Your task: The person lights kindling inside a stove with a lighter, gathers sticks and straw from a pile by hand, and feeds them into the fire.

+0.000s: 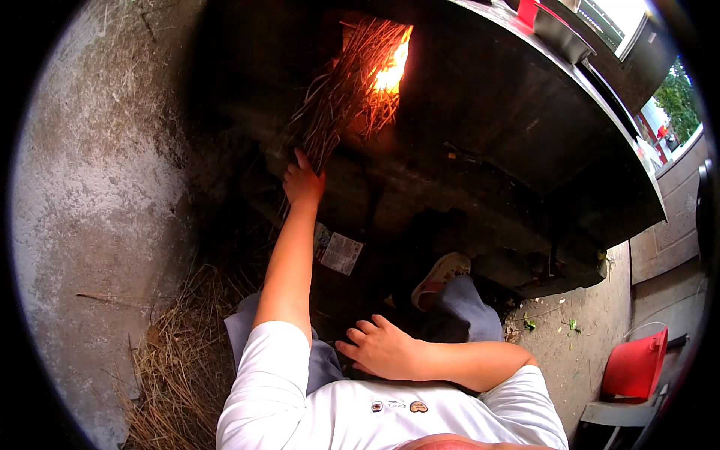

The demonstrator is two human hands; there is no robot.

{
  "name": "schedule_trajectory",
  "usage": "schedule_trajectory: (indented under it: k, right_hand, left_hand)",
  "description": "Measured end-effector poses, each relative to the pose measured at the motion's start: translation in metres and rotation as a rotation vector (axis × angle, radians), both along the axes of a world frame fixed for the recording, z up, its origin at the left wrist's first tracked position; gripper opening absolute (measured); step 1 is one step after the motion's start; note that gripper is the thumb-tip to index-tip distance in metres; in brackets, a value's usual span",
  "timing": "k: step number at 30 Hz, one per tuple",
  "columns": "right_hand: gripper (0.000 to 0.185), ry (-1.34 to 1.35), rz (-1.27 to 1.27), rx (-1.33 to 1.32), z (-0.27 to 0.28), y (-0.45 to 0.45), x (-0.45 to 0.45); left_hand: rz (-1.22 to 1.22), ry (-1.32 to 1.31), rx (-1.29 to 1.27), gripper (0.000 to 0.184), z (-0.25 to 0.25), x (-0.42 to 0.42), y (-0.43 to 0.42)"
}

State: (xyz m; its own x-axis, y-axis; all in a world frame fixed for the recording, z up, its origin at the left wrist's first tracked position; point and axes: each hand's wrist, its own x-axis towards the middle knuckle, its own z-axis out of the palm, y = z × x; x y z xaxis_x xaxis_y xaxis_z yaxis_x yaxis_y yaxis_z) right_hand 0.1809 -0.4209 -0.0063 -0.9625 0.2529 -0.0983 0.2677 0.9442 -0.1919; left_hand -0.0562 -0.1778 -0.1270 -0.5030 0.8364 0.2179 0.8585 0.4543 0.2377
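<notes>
My left hand (303, 184) reaches forward and grips the lower end of a bundle of dry twigs and needles (330, 105). The bundle's upper part lies in the glowing opening of a dark stove, where bright flames (391, 73) burn along its right side. Bent in front of my white shirt, my right hand (381, 349) is over my lap, fingers apart, holding nothing.
A rough wall (105, 195) stands at the left, with loose dry straw (184, 360) piled at its foot. Printed paper (341, 253) lies below the stove. A metal pan (562, 37) sits on the stove's edge; a red bucket (634, 366) is at lower right.
</notes>
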Motion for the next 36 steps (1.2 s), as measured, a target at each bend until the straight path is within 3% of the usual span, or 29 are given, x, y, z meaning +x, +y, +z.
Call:
schedule_trajectory:
  k: [11, 13, 36]
  right_hand:
    - [0.036, -0.035, 0.002, -0.018, 0.005, 0.000, -0.001]
    - [0.045, -0.202, -0.002, -0.097, 0.012, 0.001, -0.003]
    - [0.046, -0.226, 0.016, -0.095, 0.014, 0.001, -0.001]
  left_hand:
    - [-0.023, -0.141, 0.017, 0.081, 0.000, 0.000, 0.002]
    - [-0.029, -0.150, 0.027, 0.079, -0.001, 0.000, 0.003]
    - [-0.033, -0.253, 0.032, 0.077, 0.009, 0.004, -0.001]
